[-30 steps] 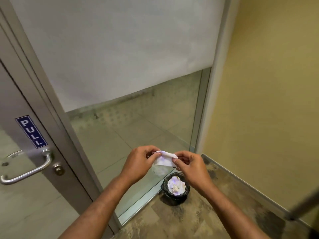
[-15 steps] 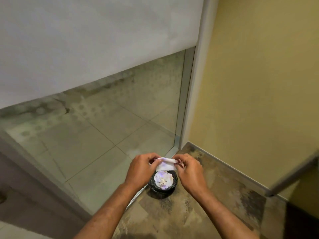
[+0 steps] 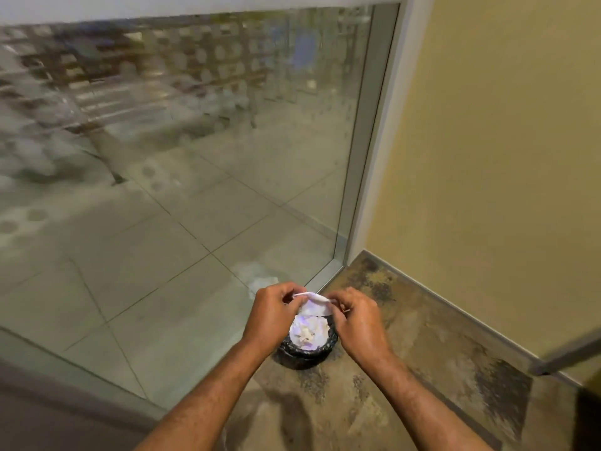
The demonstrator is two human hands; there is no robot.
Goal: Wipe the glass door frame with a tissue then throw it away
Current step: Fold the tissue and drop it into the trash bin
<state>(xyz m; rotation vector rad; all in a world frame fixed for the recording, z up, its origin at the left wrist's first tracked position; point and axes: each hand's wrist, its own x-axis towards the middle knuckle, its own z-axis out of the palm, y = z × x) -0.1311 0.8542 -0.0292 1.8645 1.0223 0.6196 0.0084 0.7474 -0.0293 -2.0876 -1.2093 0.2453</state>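
Observation:
A white tissue (image 3: pixel 311 304) is pinched between both of my hands, my left hand (image 3: pixel 272 315) on its left edge and my right hand (image 3: pixel 356 320) on its right edge. Directly below them on the floor stands a small bin with a black liner (image 3: pixel 302 351), filled with crumpled white tissues (image 3: pixel 307 332). The metal frame of the glass panel (image 3: pixel 364 141) rises just behind, with its bottom rail (image 3: pixel 323 276) running along the floor next to the bin.
A yellow wall (image 3: pixel 504 157) closes the right side, meeting the mottled brown floor (image 3: pixel 406 369) at a grey skirting. The big glass pane (image 3: pixel 195 157) fills the left. A grey bar (image 3: pixel 569 353) juts in at the right edge.
The view has swung right and down, so the door handle and PULL sign have left the frame. Both hands, still holding the tissue, now hover lower over the bin.

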